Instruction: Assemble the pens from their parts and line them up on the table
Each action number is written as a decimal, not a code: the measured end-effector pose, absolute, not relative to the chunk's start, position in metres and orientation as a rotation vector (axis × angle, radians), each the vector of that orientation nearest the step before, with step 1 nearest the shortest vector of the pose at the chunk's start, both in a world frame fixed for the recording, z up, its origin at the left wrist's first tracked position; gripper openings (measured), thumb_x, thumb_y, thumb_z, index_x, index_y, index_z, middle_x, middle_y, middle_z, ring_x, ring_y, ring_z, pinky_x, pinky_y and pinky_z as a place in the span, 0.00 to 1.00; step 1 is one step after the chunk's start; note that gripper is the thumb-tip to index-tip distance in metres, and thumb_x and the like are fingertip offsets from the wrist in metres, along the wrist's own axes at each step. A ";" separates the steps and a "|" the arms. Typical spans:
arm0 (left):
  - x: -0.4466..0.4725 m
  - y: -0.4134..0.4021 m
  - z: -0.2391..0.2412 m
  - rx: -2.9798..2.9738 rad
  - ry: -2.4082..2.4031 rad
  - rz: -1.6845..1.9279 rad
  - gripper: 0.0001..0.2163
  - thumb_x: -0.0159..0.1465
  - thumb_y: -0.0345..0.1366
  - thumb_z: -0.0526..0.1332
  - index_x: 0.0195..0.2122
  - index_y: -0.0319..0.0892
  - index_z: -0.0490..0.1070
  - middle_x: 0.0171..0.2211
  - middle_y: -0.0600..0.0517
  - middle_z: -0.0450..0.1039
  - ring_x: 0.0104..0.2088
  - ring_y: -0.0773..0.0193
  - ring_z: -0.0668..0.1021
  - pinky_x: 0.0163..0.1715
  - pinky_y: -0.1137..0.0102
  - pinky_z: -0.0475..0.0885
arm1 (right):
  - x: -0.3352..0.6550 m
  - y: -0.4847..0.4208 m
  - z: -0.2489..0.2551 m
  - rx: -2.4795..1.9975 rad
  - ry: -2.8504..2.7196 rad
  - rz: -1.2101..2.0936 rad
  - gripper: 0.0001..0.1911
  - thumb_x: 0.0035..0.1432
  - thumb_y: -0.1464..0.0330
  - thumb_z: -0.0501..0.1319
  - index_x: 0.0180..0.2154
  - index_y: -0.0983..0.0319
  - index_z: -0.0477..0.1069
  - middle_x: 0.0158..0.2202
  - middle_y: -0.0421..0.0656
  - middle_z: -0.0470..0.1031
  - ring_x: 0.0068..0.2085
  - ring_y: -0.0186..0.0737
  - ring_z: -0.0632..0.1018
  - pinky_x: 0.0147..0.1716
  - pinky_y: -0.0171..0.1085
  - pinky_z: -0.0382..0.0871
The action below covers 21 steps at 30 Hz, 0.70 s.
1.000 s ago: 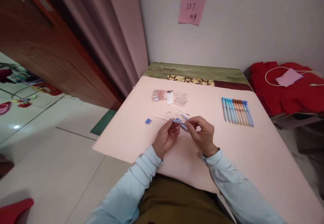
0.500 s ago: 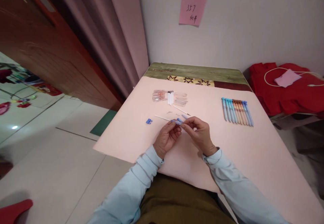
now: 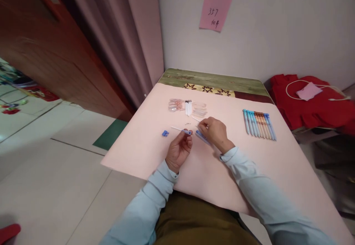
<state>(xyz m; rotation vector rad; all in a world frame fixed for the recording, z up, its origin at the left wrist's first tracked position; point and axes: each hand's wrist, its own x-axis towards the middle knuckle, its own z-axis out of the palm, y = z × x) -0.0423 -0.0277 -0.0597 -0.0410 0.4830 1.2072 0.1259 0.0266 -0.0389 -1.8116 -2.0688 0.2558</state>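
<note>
In the head view, my left hand (image 3: 179, 149) pinches a blue pen barrel (image 3: 187, 132) between thumb and fingers. A thin white pen refill (image 3: 176, 128) sticks out of its left end. My right hand (image 3: 217, 132) is closed at the fingertips, low over the table beside another white refill (image 3: 195, 119); what it pinches, if anything, is hidden. Just under that hand lie blue barrel pieces (image 3: 202, 137). Tiny springs (image 3: 188, 123) rest between the hands and the row of refills. Small blue caps (image 3: 165, 133) lie to the left.
Clear tubes with orange-tinted parts (image 3: 176, 105), white refills with black tips (image 3: 188, 108) and clear barrels (image 3: 200, 109) lie at the back. A row of assembled pens (image 3: 260, 125) lies on the right of the pink-covered table (image 3: 277, 171). Red cloth (image 3: 288, 101) is beyond.
My right hand has left the barrel in my left hand and moved up and forward, towards the loose refill. My left hand keeps the barrel, shifted slightly left.
</note>
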 end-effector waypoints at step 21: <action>-0.039 -0.029 -0.058 -0.036 0.529 1.203 0.06 0.67 0.28 0.57 0.37 0.35 0.75 0.32 0.47 0.80 0.26 0.71 0.80 0.30 0.78 0.78 | 0.102 -0.038 -0.003 -1.453 -1.551 0.784 0.07 0.58 0.62 0.62 0.33 0.60 0.71 0.23 0.39 0.76 0.26 0.37 0.78 0.26 0.32 0.69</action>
